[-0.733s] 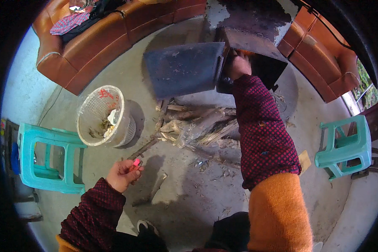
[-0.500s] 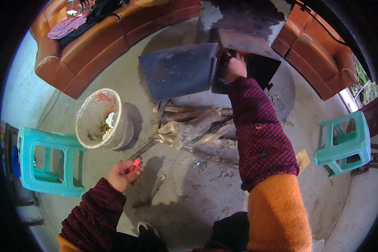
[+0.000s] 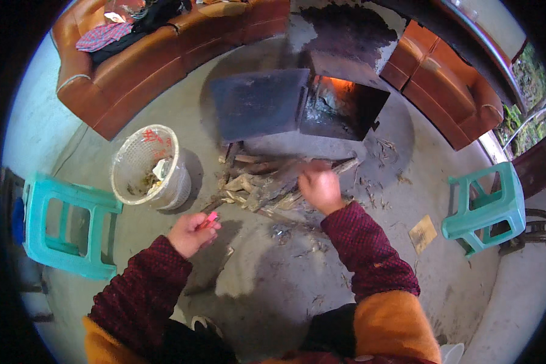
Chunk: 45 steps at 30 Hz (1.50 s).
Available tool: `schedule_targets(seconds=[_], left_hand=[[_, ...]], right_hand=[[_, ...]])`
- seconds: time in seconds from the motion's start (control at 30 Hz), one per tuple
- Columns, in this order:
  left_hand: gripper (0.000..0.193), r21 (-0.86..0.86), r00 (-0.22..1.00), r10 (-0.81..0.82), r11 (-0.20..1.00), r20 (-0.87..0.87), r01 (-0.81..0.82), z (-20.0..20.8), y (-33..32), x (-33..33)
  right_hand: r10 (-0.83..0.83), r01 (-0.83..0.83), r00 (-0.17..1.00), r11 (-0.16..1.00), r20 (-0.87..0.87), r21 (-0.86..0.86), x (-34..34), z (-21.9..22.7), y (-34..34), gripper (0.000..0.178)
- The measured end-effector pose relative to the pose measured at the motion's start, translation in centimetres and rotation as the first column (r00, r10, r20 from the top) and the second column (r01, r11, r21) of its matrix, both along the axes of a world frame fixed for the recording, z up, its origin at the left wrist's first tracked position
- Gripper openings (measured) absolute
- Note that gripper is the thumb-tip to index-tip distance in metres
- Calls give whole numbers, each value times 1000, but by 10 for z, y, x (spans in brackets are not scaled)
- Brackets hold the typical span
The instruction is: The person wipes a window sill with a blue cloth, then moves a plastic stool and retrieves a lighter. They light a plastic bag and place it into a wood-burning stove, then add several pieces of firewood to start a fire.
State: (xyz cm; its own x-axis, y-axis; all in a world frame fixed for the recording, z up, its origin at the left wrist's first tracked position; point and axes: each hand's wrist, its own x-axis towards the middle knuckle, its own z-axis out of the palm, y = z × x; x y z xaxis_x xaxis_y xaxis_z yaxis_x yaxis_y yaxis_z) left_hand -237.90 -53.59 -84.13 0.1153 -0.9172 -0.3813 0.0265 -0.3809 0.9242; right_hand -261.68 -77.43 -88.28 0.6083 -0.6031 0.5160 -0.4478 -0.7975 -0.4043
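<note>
A pinkish-red lighter (image 3: 209, 219) is held in my left hand (image 3: 191, 233), its fingers closed round it. Over the pile of split firewood (image 3: 255, 185) hovers my right hand (image 3: 321, 189), smeared by motion, so I cannot make out its fingers. Beyond the wood stands a dark metal stove (image 3: 376, 109) with its door (image 3: 258, 100) swung out to the left. Orange flame (image 3: 340, 85) glows at the back of the firebox, above grey ash and a pale lump.
A white mesh waste basket (image 3: 176, 182) with rubbish stands left of the wood. Turquoise plastic stools are at left (image 3: 70, 227) and right (image 3: 488, 209). Brown sofas (image 3: 145, 67) line the back. A flat tan piece (image 3: 423, 234) and wood scraps lie on the floor.
My right hand has come out of the stove and back toward me, over the firewood. Flame now shows in the firebox. My left hand, still gripping the lighter, has shifted slightly up and right.
</note>
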Motion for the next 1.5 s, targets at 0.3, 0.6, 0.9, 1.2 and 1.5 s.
schedule_targets(seconds=[0.3, 0.6, 0.9, 1.2, 1.5], left_hand=[[14, -86, 984, -31, 995, 173, 47, 12, 7, -6], [13, 164, 828, -366, 931, 426, 327, 11, 18, -1], [9, -95, 971, -30, 994, 235, 54, 1, 14, 5], [11, -111, 883, -146, 970, 446, 217, 9, 11, 15], [18, -78, 969, -88, 991, 232, 109, -10, 3, 24]], right_hand=[[483, -415, 706, 875, -517, 251, 2, -82, 84, 14], [510, -403, 664, 860, -546, 312, -15, -111, 94, 15], [595, -479, 575, 801, -562, 358, 40, -127, 130, 18], [485, -618, 580, 786, -655, 34, 131, -192, 197, 13], [647, -514, 424, 748, -634, 420, 87, -133, 152, 9]])
